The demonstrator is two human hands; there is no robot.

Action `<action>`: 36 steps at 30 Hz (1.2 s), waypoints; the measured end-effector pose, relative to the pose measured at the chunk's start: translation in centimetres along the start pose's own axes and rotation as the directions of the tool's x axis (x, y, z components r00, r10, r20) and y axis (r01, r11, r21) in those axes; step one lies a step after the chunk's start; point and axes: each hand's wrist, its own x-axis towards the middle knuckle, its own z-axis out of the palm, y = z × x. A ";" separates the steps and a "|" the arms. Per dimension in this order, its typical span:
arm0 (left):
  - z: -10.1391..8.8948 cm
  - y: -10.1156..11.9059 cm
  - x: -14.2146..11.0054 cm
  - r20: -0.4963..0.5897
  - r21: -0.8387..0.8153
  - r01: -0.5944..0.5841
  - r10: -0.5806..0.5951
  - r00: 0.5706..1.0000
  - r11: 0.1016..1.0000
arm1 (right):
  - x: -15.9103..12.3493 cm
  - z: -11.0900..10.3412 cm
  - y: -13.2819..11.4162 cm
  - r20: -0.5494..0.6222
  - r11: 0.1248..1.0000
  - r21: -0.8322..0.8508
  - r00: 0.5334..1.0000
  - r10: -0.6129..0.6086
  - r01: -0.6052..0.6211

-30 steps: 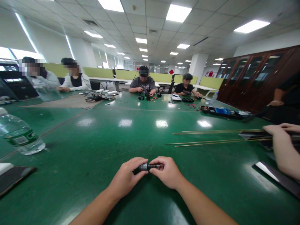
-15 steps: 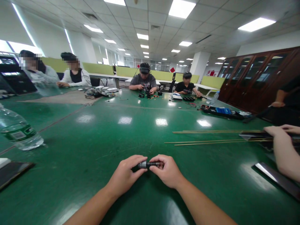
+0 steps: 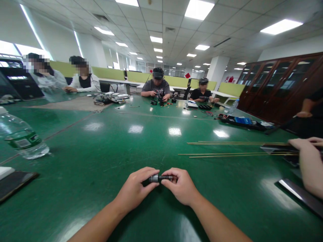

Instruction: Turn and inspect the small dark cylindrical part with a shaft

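Between my two hands, just above the green tabletop (image 3: 121,141), lies a small dark cylindrical metal part (image 3: 154,178), held sideways. Its left section is a smooth grey barrel; the right section is a thinner, ribbed or coiled black shaft (image 3: 165,177). My left hand (image 3: 135,186) is closed round the barrel, thumb below and fingers above. With thumb and fingertips my right hand (image 3: 180,185) pinches the ribbed shaft. The fingers hide both far ends of the part, and its exact kind does not show.
A water bottle (image 3: 24,143) and a dark flat device (image 3: 17,184) stand at left. Thin brass-coloured rods (image 3: 222,155) reach in from the right, near a co-worker's arm (image 3: 309,164) and a black glossy slab (image 3: 300,195). Several people sit across the table among electronic parts (image 3: 111,97).
The view has shifted slightly, so the scene sits a little further right. Both my hands keep nearly the same hold on the metal part.
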 end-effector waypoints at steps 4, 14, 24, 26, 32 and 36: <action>-0.1 0.3 0.0 0.005 -0.007 0.007 -0.007 1.000 1.000 | 0.0 -0.1 -0.1 0.000 1.000 -0.019 1.000 -0.008 0.008; -0.1 0.3 0.1 0.004 -0.004 0.018 -0.018 1.000 1.000 | -0.1 -0.2 -0.4 -0.012 0.998 -0.059 1.000 -0.012 0.012; -0.1 0.3 0.1 -0.001 -0.017 0.024 -0.024 1.000 1.000 | -0.1 -0.4 -0.4 -0.007 0.998 -0.057 1.000 0.004 -0.004; -0.2 0.3 0.1 -0.003 -0.016 0.026 -0.026 1.000 1.000 | -0.1 -0.4 -0.4 -0.006 0.999 -0.051 1.000 0.007 -0.007; -0.4 0.4 0.1 -0.003 -0.018 0.020 -0.020 1.000 1.000 | -0.2 -0.5 -0.5 -0.004 0.999 -0.041 1.000 0.005 -0.005; -0.4 0.2 0.1 -0.008 -0.019 0.015 -0.016 1.000 1.000 | -0.2 -0.5 -0.6 -0.009 0.998 -0.059 1.000 0.012 -0.013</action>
